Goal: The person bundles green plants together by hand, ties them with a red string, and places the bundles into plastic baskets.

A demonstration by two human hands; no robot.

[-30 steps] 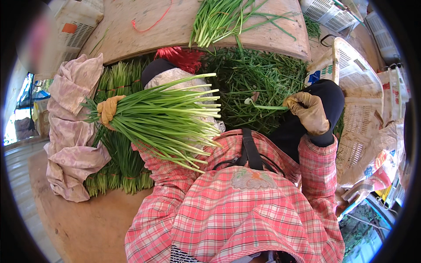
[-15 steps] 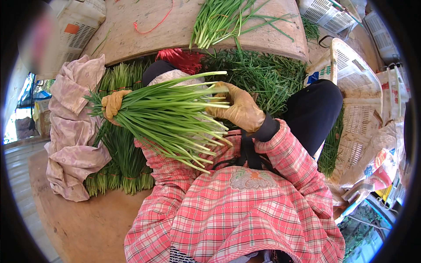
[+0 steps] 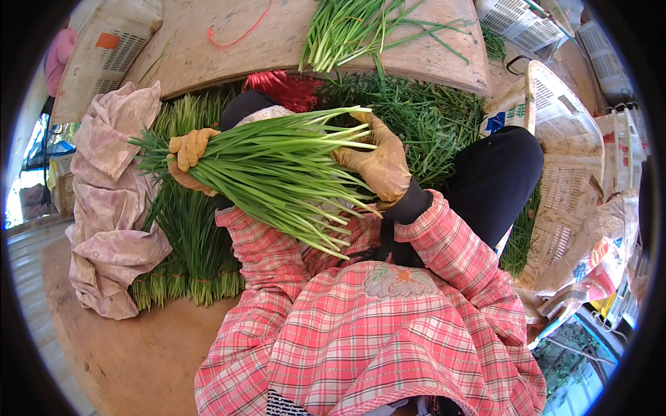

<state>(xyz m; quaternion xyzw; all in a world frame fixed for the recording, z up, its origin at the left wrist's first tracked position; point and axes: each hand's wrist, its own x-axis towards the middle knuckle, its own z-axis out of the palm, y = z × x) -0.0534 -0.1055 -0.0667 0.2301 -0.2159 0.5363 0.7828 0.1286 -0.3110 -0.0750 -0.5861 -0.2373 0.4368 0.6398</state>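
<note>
Now your right hand (image 3: 381, 165) has swung from beside right knee (image 3: 496, 159) to pale stem ends of chive bundle (image 3: 277, 166), so both hands attend one bunch. Bundle held between them, leaves leftward, stems fanned right. Left hand (image 3: 189, 156): grip clenched round leafy end. Right grip: fingers curved at stem ends; cannot tell whether pinching any. Right forearm (image 3: 447, 239) slants up-left, elbow bent.

Left of you lies a crumpled pale cloth (image 3: 111, 197), with a whitish crate (image 3: 114, 62) beyond it showing an orange patch (image 3: 107, 41)! Ahead of you, a red string (image 3: 232, 44) curls across the wooden board (image 3: 184, 59); right of you, a stained white crate (image 3: 570, 135) and a plastic bag (image 3: 590, 246).
</note>
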